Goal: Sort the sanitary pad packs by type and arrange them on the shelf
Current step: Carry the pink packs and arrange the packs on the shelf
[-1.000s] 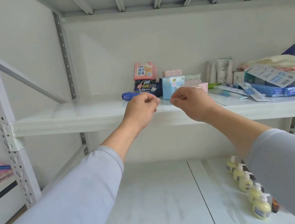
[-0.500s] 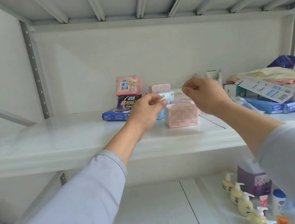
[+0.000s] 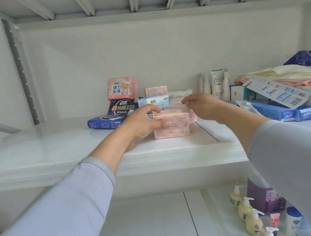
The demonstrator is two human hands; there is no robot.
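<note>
A pink sanitary pad pack (image 3: 173,127) stands near the front of the white shelf (image 3: 59,169). My left hand (image 3: 141,122) grips its left end, thumb on the front face and fingers over the top. More pink packs (image 3: 176,105) line up behind it. Just above that row my right hand (image 3: 203,108) hovers, fingers loosely bent and holding nothing. Further back stand a light blue pack (image 3: 153,101) and a pink box (image 3: 155,91). A pink bear pack (image 3: 121,88) sits on a dark blue pack (image 3: 123,107), with a flat blue pack (image 3: 102,122) in front.
Tubes (image 3: 217,84) stand at the back wall. A pile of blue boxes (image 3: 279,112), a toothbrush card (image 3: 277,92), towels (image 3: 282,74) and a purple bag (image 3: 302,58) fills the shelf's right end. Soap pump bottles (image 3: 246,208) and a purple box (image 3: 264,198) sit on the lower shelf.
Both hands have reached further onto the shelf. My left hand has closed on the front pink pack, and my right hand has dropped from above down to the row behind it.
</note>
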